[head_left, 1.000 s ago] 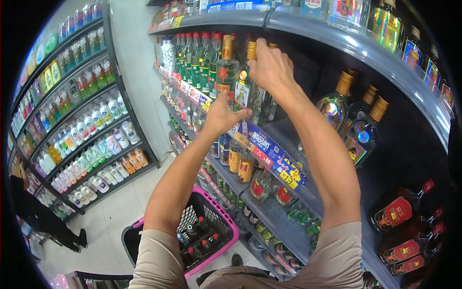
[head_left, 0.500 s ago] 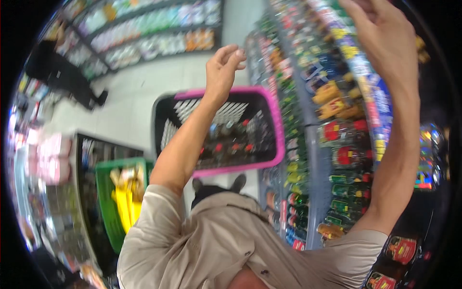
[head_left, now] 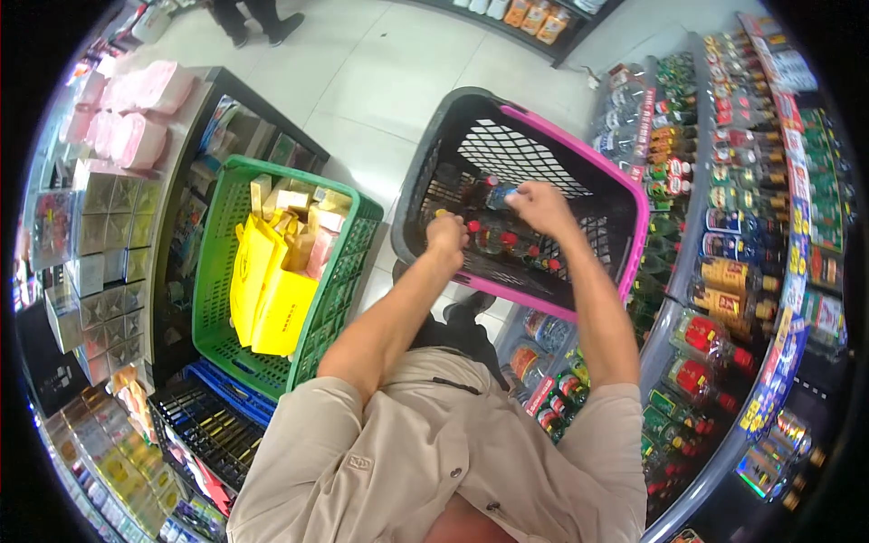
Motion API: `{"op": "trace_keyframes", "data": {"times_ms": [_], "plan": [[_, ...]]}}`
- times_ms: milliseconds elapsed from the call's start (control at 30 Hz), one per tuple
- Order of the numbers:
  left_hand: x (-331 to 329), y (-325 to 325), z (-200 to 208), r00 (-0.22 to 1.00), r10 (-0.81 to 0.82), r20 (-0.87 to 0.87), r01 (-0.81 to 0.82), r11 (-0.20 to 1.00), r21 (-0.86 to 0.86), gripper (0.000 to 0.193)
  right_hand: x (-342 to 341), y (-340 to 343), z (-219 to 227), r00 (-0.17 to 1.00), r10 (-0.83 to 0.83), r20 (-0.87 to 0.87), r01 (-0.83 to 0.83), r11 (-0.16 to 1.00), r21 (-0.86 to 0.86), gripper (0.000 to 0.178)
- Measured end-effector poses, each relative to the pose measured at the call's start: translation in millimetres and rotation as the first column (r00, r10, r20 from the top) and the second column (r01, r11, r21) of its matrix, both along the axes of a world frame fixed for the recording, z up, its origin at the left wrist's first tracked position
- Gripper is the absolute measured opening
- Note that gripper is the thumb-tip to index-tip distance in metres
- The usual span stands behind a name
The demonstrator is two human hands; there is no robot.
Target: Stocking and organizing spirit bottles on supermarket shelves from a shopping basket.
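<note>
In front of me stands a black plastic basket with a pink rim, holding several dark bottles, some with red caps. My right hand is inside it, fingers closed round the end of a bottle with a pale blue part. At the basket's near left side is my left hand, its fingers curled. Just beyond those fingers shows a small yellow cap; what they hold, if anything, is hidden.
A green crate with yellow bags and small boxes stands at my left, beside a blue crate. Bottle shelves line my right. Pink packs top a left-hand unit. Another person's legs show at far left.
Both hands have come down into the basket, the right one from the bottle shelves. My view has turned, so the basket appears tilted and further right. The right hand now grips a bottle.
</note>
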State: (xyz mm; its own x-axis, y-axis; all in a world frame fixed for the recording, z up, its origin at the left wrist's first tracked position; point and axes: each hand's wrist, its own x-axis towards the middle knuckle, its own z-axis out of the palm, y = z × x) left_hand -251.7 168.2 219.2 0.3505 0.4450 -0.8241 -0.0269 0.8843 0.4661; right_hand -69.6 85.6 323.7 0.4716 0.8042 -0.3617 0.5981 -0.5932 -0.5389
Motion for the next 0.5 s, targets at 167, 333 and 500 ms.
{"op": "trace_keyframes", "data": {"times_ms": [167,333,500], "plan": [[10,-5,-32,0.941,-0.078,-0.33,0.1,0.994,0.052,0.02,-46,34,-118,0.997,0.049,-0.065,-0.05,0.999,-0.012,0.053],[18,6,-84,0.915,0.023,-0.404,-0.042,0.998,-0.036,0.021,-71,55,-189,0.997,0.046,-0.056,-0.053,0.989,-0.137,0.059],[25,15,-116,0.864,0.074,-0.498,-0.164,0.976,-0.141,0.026,-81,64,-211,0.984,0.163,-0.073,-0.173,0.973,-0.154,0.042]]}}
